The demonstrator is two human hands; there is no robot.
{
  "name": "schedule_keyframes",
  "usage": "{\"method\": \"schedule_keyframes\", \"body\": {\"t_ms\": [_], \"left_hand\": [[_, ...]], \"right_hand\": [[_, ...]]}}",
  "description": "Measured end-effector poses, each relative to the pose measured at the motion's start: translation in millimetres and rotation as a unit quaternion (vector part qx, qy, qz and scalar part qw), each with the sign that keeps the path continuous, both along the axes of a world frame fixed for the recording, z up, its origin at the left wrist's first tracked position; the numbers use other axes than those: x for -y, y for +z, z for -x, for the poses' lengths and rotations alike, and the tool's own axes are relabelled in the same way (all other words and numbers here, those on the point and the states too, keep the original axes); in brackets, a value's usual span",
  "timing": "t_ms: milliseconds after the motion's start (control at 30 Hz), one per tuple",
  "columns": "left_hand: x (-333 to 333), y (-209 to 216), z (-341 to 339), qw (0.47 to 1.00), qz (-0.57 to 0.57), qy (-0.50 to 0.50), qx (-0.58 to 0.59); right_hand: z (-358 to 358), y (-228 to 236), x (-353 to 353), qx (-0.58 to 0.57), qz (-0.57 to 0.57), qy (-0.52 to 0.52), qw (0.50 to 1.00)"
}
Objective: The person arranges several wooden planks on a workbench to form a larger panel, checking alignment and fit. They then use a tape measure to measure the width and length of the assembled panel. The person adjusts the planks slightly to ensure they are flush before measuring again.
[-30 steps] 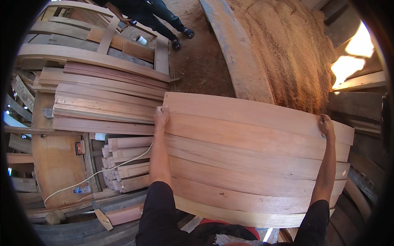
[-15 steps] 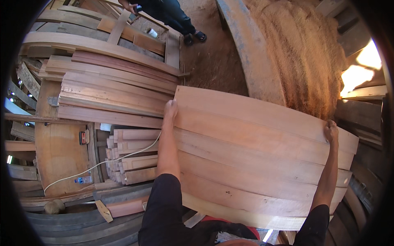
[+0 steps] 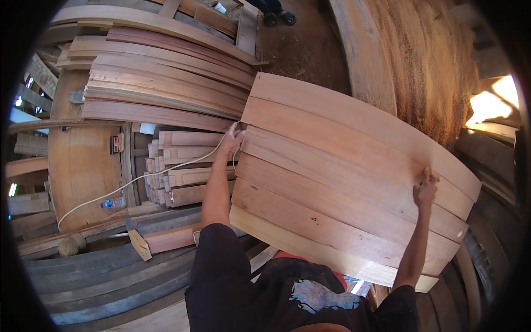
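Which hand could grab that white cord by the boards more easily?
Probably the left. The left hand grips the left edge of the boards, right where the white cord runs up to it. The right hand rests on top of the boards near their right end, far from the cord.

Reddish plank panel (image 3: pixel 348 171), held flat, tilted down-right.

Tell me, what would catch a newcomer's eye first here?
A broad panel of joined wooden boards fills the middle, gripped by the left hand at its left edge and the right hand on its face near the right end. To the left lies a stack of long planks.
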State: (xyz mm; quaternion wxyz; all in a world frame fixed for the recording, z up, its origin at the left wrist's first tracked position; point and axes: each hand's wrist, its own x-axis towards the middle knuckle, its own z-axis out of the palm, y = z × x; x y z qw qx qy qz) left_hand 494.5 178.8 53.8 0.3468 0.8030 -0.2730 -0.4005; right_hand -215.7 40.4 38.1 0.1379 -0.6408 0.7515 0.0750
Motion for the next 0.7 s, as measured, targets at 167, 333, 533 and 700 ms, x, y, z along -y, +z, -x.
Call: {"method": "schedule_keyframes", "body": {"t_ms": [167,333,533,700], "left_hand": [[27,-26,-4,0.964,0.011,-0.03,0.265],[26,-30,19,0.942,-0.048,-0.049,0.329],[41,-18,39,0.965,-0.035,-0.009,0.26],[39,-21,31,0.979,-0.091,0.046,0.179]], "right_hand": [[-16,-8,-9,-0.023,0.034,0.004,0.999],[-6,-17,-12,-0.026,0.02,-0.026,0.999],[15,-21,-11,-0.038,0.028,-0.039,0.998],[6,-4,-28,0.006,-0.001,-0.026,1.0]]}}
